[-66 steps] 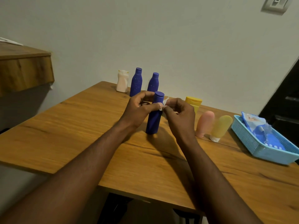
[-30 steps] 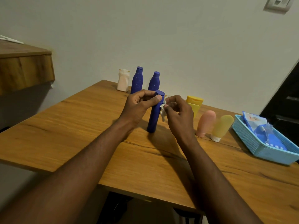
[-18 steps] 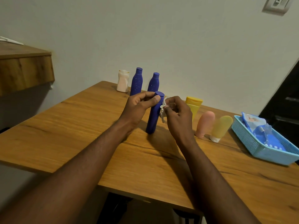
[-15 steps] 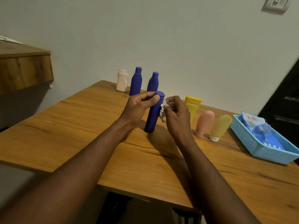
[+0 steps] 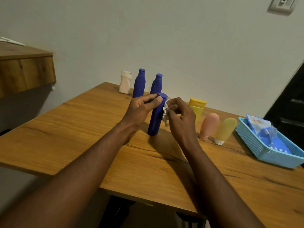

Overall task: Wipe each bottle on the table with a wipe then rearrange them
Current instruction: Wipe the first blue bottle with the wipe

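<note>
Blue bottle (image 5: 155, 120) stands upright at centre of the table (image 5: 74, 129), matte, tall and slim. Left hand (image 5: 139, 111) pinches its cap; right hand (image 5: 181, 120) grips a crumpled white wipe (image 5: 165, 112) against its side at 3 o'clock. Wiping looks midway: six other bottles (image 5: 139, 83) line up from 11 to 3 o'clock, possibly unwiped; rearranging not begun.

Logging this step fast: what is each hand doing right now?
Left hand: grips the blue bottle near its cap.
Right hand: pinches the white wipe against the bottle's side.
</note>
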A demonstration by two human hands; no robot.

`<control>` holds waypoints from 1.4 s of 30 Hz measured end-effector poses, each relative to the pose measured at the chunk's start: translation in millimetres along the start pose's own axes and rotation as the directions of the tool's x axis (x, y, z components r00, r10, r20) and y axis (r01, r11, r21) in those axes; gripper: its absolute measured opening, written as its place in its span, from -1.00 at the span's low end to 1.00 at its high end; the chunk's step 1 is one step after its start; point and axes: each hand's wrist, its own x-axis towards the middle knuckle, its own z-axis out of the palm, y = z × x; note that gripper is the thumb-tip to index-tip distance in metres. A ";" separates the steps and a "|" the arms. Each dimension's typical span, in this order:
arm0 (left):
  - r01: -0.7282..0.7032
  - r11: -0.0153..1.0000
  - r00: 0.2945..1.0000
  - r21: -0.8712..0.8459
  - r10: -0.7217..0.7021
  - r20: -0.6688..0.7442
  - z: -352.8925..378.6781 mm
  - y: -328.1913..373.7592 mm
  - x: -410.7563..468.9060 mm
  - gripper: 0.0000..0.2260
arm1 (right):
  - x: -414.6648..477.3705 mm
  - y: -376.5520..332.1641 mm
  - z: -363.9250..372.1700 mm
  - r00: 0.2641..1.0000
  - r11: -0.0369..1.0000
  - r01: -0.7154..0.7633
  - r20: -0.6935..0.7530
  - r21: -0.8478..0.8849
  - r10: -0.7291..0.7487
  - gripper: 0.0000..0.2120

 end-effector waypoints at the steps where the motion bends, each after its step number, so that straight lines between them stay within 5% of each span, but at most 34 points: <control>1: -0.008 1.000 1.000 -0.002 0.008 -0.008 -0.2 -0.2 -0.3 -0.76 | -0.2 0.0 -0.1 1.000 1.000 0.004 -0.001 -0.010 -0.004 -0.80; 11: -0.060 0.998 0.997 -0.017 0.059 -0.050 -0.4 2.5 -2.3 -0.90 | -1.3 -2.3 0.5 0.999 0.996 0.046 0.011 -0.070 -0.045 -0.82; 25: -0.049 0.999 0.998 -0.002 0.049 -0.030 -2.1 0.8 -0.4 -0.73 | 1.1 1.5 -0.4 0.999 0.998 0.021 -0.030 -0.060 -0.023 -0.80; 42: -0.092 0.995 0.995 -0.050 0.089 -0.054 -2.9 0.2 0.0 -0.79 | 3.1 5.2 -2.7 0.997 0.998 0.027 -0.070 -0.061 -0.031 -0.82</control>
